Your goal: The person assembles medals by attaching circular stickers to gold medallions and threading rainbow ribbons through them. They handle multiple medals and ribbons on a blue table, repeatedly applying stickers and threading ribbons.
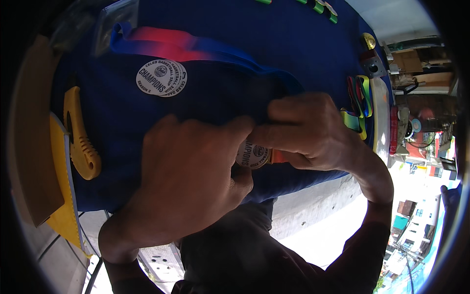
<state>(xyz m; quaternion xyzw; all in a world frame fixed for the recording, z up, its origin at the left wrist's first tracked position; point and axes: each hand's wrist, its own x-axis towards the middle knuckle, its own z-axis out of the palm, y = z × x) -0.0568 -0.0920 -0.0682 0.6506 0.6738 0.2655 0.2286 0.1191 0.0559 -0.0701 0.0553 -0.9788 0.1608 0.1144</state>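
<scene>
Between my two hands is a medal [252, 156] with a round white printed sticker on its face and an orange-gold edge showing at the right. My left hand [191, 161] is closed around its left side, the thumb below and the index finger above. My right hand [308, 130] has its fingers curled and its index fingertip against the medal's upper edge; part of the medal lies hidden under it. A blue and red ribbon [196, 49] runs across the cloth and passes behind my right hand. Beyond my left hand lie overlapping round white stickers [159, 78].
A dark blue cloth [225, 19] covers the table. At left are a yellow utility knife [81, 137], a yellow sheet-like item [63, 186] and a cardboard piece [34, 132]. Coloured ribbons [360, 105] and a dark block [373, 65] sit along the right edge.
</scene>
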